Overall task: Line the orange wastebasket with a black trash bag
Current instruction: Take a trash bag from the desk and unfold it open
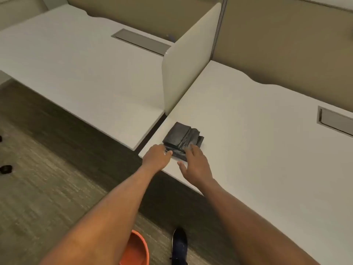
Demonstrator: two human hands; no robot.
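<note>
Your left arm covers most of the orange wastebasket; frame bottom cuts the rest. Shoe beside it is cut off too. Near edge of the bag stack sits under your fingertips, so grip can't be told. Far left of your left hand, black objs too small to ID.

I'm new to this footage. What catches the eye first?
Both hands, the left hand and right hand, reach a stack of folded black trash bags at the near corner of a white desk. The orange wastebasket waits on the carpet below.
</note>
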